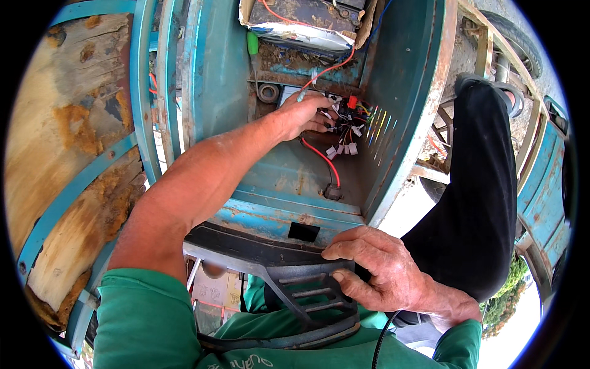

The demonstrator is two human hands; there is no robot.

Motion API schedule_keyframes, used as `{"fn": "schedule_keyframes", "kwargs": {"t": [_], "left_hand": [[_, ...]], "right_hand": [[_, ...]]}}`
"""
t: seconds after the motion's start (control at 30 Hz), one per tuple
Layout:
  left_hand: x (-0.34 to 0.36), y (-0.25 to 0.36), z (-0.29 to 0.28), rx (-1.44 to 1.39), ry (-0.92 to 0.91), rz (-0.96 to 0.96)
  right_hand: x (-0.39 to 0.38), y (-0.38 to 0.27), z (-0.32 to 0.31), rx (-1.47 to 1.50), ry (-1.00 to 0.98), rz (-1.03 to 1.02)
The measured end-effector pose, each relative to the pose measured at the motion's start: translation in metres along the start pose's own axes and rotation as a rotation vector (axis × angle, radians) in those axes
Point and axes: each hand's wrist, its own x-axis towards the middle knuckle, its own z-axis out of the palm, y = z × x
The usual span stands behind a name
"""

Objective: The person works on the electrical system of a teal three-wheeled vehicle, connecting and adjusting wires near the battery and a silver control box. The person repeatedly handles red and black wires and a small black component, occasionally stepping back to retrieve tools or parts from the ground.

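Teal-painted sheet metal, scuffed and rust-flecked, is forming the deep compartment [270,169] where your left hand [309,117] is curling halfway over a tangled wiring harness [346,121]; I cannot tell whether it is gripping any strand. That harness is lying near the slotted right wall [399,80], its blocky white connectors [352,148] splaying out. Your wrinkled right hand [378,270] is bending, thumb and forefinger apart, against a ribbed black plastic frame [344,317], its hold unclear.
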Motion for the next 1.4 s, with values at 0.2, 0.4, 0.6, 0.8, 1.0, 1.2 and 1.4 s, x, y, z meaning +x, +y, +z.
{"fn": "schedule_keyframes", "kwargs": {"t": [0.2, 0.4, 0.6, 0.8, 1.0, 1.2, 1.4], "left_hand": [[0.0021, -0.0012, -0.0001, -0.044, 0.045, -0.012], [0.0019, -0.0007, 0.0009, -0.01, 0.085, -0.022], [0.0022, 0.0016, -0.0009, 0.028, 0.05, -0.064], [0.0012, 0.0025, 0.0001, 0.018, 0.041, -0.067], [-0.0014, 0.0042, 0.0007, -0.008, 0.038, -0.049], [-0.001, 0.0037, -0.0002, 0.004, 0.02, -0.047], [-0.0026, 0.0036, 0.0024, 0.053, 0.032, -0.035]], "right_hand": [[-0.0005, 0.002, 0.0007, 0.006, -0.006, 0.007], [0.0011, 0.0022, 0.0004, 0.007, -0.006, 0.009], [0.0006, 0.0037, 0.0001, 0.007, 0.002, 0.019], [0.0009, 0.0064, 0.0026, 0.035, 0.037, 0.022], [0.0003, 0.0069, 0.0028, 0.02, 0.035, 0.02], [0.0005, 0.0069, 0.0023, 0.018, 0.031, 0.03], [-0.0001, 0.0079, 0.0028, 0.022, 0.031, 0.034]]}}
